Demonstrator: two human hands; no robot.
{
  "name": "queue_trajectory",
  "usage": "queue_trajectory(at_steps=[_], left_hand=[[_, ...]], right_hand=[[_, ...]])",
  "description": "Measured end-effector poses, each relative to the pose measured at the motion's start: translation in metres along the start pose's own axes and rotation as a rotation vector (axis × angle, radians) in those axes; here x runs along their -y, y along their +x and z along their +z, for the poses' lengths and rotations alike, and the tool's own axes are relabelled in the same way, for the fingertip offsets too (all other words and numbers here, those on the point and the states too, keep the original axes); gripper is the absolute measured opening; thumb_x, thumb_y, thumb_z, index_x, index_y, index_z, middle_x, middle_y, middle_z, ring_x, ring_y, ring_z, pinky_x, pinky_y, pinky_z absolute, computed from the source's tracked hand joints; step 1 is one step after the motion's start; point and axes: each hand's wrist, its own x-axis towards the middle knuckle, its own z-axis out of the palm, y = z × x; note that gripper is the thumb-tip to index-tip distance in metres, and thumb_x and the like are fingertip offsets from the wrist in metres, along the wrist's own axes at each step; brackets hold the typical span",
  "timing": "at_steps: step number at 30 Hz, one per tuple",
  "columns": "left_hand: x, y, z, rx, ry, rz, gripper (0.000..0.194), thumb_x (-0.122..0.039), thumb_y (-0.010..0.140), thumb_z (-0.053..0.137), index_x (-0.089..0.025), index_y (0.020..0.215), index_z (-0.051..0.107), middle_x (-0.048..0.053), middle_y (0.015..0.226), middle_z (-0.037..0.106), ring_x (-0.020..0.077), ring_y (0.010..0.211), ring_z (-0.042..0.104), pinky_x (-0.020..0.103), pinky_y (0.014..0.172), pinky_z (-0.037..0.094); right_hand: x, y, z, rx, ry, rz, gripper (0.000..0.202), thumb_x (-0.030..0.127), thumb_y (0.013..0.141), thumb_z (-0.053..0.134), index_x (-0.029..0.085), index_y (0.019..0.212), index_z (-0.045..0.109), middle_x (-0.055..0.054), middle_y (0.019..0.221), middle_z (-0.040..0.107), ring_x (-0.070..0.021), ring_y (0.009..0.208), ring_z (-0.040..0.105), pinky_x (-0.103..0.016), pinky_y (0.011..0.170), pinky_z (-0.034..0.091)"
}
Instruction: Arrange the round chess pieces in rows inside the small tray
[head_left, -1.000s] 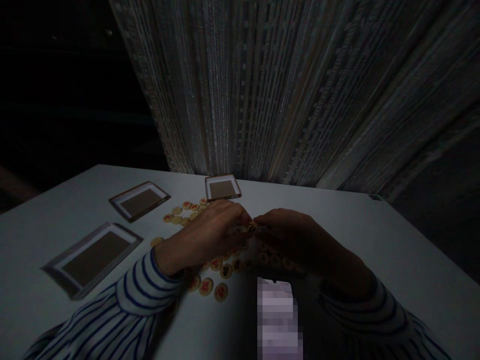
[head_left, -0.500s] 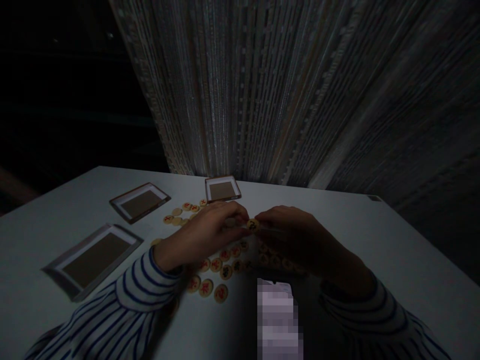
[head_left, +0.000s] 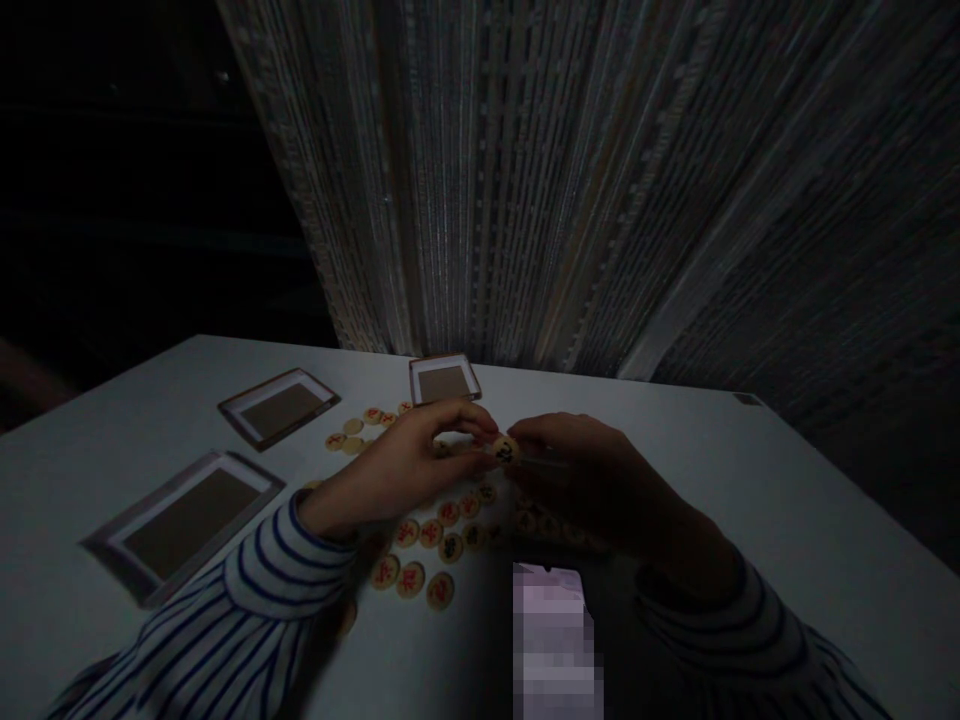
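Between the fingertips of both hands is one round xiangqi piece with a black character on its face. My left hand pinches it from the left, thumb below and fingers above. From the right, my right hand closes its fingertips on the same piece; its lower fingers are lost in shadow. Beneath the hands lie several loose xiangqi pieces with red or black characters. More pieces, some blank side up, lie beyond my left wrist. Under my right hand a shadowed group of pieces is partly hidden.
A phone with a lit, blurred screen lies in front of me. Three shallow framed trays or lids rest on the left and back of the white table. A string curtain hangs behind the back edge. The room is dark.
Both hands stay on the same piece, which has turned slightly so its face shows a little more. The view has shifted only slightly.
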Motion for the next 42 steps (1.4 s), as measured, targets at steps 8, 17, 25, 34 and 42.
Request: queue_trajectory(at_steps=[8,17,25,34,42], left_hand=[[-0.0001,0.0015,0.0035,0.016,-0.309,-0.148,0.020,-0.021,0.072,0.069,-0.015,0.088,0.060,0.003,0.087,0.069,0.0147,0.082,0.064,0.027,0.073,0.050],[0.0001,0.0012,0.0039,0.053,-0.453,-0.233,0.015,-0.016,0.073,0.067,-0.015,0.086,0.060,-0.001,0.077,0.070,0.0100,0.070,0.063,0.020,0.066,0.048],[0.0019,0.0009,-0.0015,0.025,-0.378,-0.198,0.015,-0.022,0.074,0.068,-0.015,0.087,0.067,0.001,0.083,0.072,0.0112,0.074,0.064,0.020,0.067,0.048],[0.0036,0.0015,-0.0016,0.081,-0.357,-0.159,0.018,-0.023,0.079,0.063,-0.021,0.095,0.071,0.001,0.097,0.072,0.0144,0.088,0.065,0.023,0.078,0.050],[0.0013,0.0017,0.0001,0.102,-0.374,-0.196,0.020,-0.023,0.079,0.062,-0.019,0.097,0.069,0.002,0.096,0.071,0.0152,0.092,0.063,0.024,0.080,0.049]], right_hand=[[0.0005,0.0004,-0.0002,-0.065,-0.015,0.000,0.020,0.035,0.085,0.056,0.018,0.093,0.061,-0.001,0.079,0.064,-0.0142,0.071,0.055,-0.027,0.062,0.034],[0.0016,0.0009,0.0011,-0.017,-0.028,-0.006,0.020,0.037,0.086,0.054,0.019,0.089,0.061,0.000,0.078,0.065,-0.0136,0.069,0.053,-0.028,0.062,0.031],[0.0003,-0.0005,-0.0008,-0.040,-0.057,-0.029,0.019,0.034,0.087,0.053,0.018,0.089,0.063,-0.001,0.075,0.064,-0.0139,0.068,0.054,-0.028,0.062,0.031],[0.0004,0.0000,0.0014,-0.103,-0.099,-0.060,0.028,0.042,0.087,0.052,0.018,0.075,0.061,0.001,0.066,0.062,-0.0123,0.060,0.051,-0.028,0.059,0.029],[0.0005,-0.0002,0.0012,-0.088,-0.115,-0.064,0.026,0.041,0.086,0.053,0.017,0.080,0.061,0.001,0.066,0.060,-0.0128,0.061,0.051,-0.028,0.059,0.028]])
